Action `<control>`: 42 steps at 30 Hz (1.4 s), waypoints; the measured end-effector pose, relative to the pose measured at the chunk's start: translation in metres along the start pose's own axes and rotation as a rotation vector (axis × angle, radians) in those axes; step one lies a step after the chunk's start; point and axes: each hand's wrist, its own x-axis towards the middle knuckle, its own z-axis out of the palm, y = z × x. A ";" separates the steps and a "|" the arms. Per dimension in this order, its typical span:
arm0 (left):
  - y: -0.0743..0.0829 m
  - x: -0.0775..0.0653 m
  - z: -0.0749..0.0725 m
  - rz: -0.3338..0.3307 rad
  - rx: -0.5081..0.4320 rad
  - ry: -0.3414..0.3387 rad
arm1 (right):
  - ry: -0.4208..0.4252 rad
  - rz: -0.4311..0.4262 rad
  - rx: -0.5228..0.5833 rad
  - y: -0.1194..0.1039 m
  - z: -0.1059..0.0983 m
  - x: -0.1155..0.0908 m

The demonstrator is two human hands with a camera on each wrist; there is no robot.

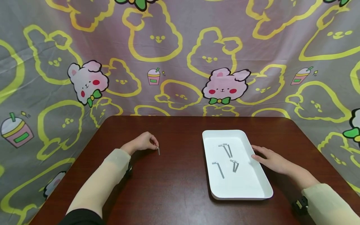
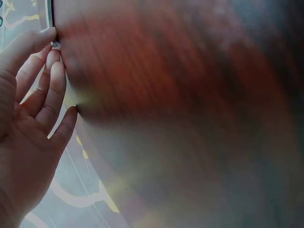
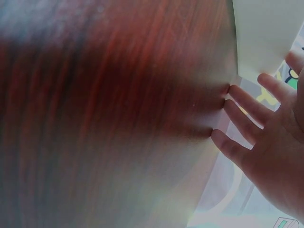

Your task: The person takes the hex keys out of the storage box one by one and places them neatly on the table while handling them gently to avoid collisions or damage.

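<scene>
I'd call this a makeshift recording booth – a spot closed in by cloth (image 1: 174, 70) printed with pink bunnies, yellow outlines and drink cups, hanging behind and along both sides of my dark wood-grain table (image 1: 174, 187). The small dark device (image 1: 301, 205) strapped on me fits that. Whether a home or a studio lies beyond – I can't tell.

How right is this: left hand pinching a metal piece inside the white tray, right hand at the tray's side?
Not inside: the head view shows the left hand pinching the metal piece left of the white tray. Right hand at the tray's side: correct.
</scene>
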 end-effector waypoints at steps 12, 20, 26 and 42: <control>0.001 -0.002 0.001 -0.011 -0.016 0.017 | 0.001 0.005 0.008 0.000 0.002 -0.001; 0.001 -0.003 0.001 -0.015 -0.021 0.008 | 0.000 0.007 0.006 0.000 0.003 -0.002; 0.004 -0.003 -0.001 -0.033 -0.045 -0.021 | -0.001 0.009 0.004 0.000 0.003 -0.001; 0.029 0.012 -0.017 0.005 -0.006 0.010 | 0.005 -0.002 0.011 -0.002 0.000 -0.003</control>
